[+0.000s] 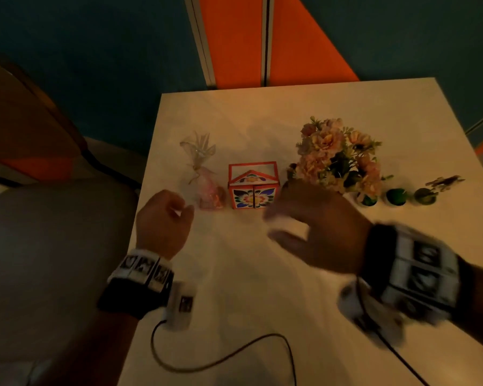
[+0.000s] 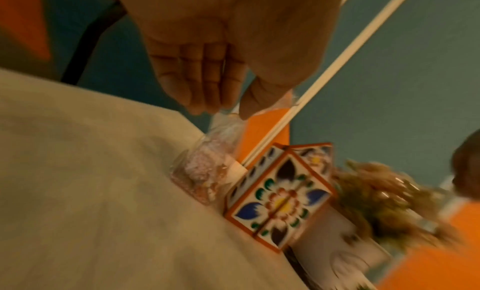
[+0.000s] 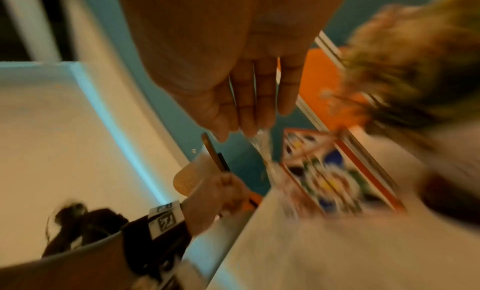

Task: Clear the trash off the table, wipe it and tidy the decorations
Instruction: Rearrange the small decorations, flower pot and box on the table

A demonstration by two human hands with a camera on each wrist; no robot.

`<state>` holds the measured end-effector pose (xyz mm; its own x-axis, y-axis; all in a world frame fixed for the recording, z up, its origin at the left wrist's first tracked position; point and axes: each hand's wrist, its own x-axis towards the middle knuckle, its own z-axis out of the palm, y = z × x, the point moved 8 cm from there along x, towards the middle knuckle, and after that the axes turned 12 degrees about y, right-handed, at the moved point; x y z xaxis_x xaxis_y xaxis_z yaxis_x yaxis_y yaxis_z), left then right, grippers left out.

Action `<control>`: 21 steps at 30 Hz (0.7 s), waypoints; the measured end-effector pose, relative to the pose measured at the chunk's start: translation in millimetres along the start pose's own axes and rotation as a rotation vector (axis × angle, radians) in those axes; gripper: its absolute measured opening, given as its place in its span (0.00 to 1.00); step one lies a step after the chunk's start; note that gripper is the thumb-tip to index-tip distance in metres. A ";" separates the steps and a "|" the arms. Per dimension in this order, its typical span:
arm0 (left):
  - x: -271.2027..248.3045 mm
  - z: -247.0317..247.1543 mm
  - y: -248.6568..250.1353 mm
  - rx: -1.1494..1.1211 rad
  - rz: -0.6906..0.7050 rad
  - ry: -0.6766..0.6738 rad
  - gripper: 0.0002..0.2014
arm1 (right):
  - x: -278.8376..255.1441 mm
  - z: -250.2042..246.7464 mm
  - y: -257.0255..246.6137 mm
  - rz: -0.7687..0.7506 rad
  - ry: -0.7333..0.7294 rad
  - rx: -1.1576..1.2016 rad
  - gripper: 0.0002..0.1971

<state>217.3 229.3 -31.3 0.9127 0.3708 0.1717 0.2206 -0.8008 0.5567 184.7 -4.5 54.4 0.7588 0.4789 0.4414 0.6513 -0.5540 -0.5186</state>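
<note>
Place: this is looking like a room set up for a party or a meal, maybe a small café or hall; I cannot tell which.
Surface point(image 1: 262, 288): a pale cloth is covering it.
Decorations: a flower bunch point(image 1: 339, 157), a painted little house box point(image 1: 253, 188) and a wrapped gift bag point(image 1: 207, 179) are standing in a row.
Little green pots point(image 1: 396, 196): they are sitting beside the flowers.
Walls: teal and orange panels point(image 1: 234, 43) are standing behind.
Seat: a brown chair point(image 1: 25, 121) is waiting at the left.
</note>
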 end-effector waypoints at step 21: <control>9.9 71.1 143.8 0.276 0.443 -0.403 0.31 | -92.9 9.6 171.6 1.074 0.452 0.631 0.32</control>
<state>282.5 84.3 -7.3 0.9830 -0.1835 -0.0106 -0.1742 -0.9483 0.2655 225.9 -137.4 -82.7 0.9068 -0.3315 -0.2604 -0.2904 -0.0437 -0.9559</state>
